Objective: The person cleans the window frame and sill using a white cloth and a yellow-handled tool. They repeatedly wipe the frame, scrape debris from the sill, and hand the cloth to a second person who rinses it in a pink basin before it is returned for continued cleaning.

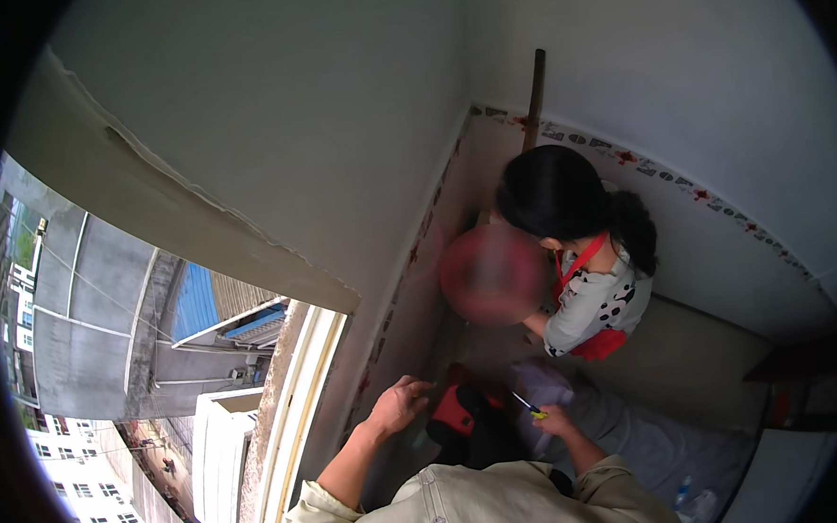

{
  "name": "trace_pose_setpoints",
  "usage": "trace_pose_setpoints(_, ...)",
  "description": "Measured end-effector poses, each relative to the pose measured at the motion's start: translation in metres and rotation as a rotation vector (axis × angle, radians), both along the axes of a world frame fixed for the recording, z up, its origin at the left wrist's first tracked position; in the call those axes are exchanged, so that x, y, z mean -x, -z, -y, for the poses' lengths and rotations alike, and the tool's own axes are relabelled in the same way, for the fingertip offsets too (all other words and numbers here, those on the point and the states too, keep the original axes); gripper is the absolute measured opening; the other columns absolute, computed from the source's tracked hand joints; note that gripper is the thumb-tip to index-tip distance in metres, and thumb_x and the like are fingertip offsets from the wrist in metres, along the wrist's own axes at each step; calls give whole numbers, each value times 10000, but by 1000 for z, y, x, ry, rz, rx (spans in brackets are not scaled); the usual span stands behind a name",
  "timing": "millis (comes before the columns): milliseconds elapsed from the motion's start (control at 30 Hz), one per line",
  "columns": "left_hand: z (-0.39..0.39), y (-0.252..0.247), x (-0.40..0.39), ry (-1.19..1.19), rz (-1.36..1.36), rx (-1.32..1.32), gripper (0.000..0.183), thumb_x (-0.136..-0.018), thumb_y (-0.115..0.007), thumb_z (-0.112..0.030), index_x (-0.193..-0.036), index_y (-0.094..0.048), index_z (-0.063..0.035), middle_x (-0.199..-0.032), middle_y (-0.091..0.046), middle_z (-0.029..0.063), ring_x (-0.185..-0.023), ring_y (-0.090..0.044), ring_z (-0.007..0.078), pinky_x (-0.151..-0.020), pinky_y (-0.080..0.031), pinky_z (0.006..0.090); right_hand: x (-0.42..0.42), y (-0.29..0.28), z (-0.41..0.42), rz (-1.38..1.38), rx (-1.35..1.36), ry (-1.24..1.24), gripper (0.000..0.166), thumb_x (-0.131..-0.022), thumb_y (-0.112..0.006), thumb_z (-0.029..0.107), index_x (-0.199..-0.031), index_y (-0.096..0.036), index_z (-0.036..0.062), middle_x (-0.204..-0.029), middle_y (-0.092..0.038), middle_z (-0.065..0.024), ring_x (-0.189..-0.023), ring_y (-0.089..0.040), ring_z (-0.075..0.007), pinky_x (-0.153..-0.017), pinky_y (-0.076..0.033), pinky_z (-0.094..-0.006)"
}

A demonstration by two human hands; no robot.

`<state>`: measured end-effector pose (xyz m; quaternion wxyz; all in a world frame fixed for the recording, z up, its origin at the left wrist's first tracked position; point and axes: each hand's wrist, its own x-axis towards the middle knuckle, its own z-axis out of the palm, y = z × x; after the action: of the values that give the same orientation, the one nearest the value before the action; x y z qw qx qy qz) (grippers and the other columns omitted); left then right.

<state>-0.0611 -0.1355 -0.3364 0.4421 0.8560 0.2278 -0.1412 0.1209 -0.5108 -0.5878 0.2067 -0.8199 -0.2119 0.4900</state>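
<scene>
My left hand [399, 406] is raised beside the wall, its fingers apart and slightly curled, with nothing seen in it. In my right hand [555, 421] is a screwdriver [528, 405] with a yellow handle, its metal shaft pointing up and left. A red object [457, 410] lies low between my hands, by my dark-clad legs. Ahead, another person [598, 302] in a white patterned top with red straps leans over, an arm at a round pink-red basin [492, 275], whose inside is blurred.
An open window [302, 410] stands at left, with buildings far below. Pale sheeting [633, 428] covers the lower right, where a plastic bottle [683, 490] lies. A wooden pole [536, 92] leans in the wall corner. A white panel [784, 466] is at lower right.
</scene>
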Motion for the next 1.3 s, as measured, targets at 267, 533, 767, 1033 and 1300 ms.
trace_pose_setpoints(267, 10, -12, 8, -22, -23, -8, 338, -896, -619, -179, -1221, -619, -87, -1146, -580, 140, -1016, -635, 320, -885, -519, 397, -10, -48, -8, -140, 80, 114, 220, -779, -764, 168, -931, -648, 60, -698, -625, -34, -561, -576, -127, -518, -473, -306)
trace_pose_setpoints(533, 22, -17, 13, -2, -54, -14, 333, -898, -613, -182, -1218, -620, -88, -1143, -581, 138, -1017, -636, 321, -885, -518, 396, -20, -61, -7, -73, 84, 8, 228, -778, -760, 180, -933, -656, 49, -717, -649, -56, -574, -600, -145, -555, -497, -323)
trace_pose_setpoints(767, 15, -13, 19, 0, -50, -25, 334, -885, -618, -169, -1209, -624, -86, -1133, -584, 144, -1014, -635, 324, -884, -518, 400, -16, -49, -12, 12, 49, -58, 221, -777, -759, 187, -905, -649, 44, -702, -642, -59, -576, -610, -152, -565, -504, -328)
trace_pose_setpoints(1033, 12, -13, 22, -21, -44, -21, 332, -882, -619, -162, -1205, -625, -85, -1125, -584, 143, -1015, -635, 328, -886, -518, 399, -7, -40, -16, 19, 19, -64, 211, -776, -759, 187, -898, -652, 52, -703, -642, -49, -562, -601, -146, -544, -494, -323)
trace_pose_setpoints(1300, 6, -20, 13, -24, -43, -27, 331, -875, -619, -152, -1199, -627, -83, -1136, -583, 142, -1012, -639, 324, -882, -525, 400, -4, -31, -13, 13, 36, -10, 217, -767, -767, 199, -908, -665, 70, -698, -643, -38, -569, -600, -144, -544, -487, -323)
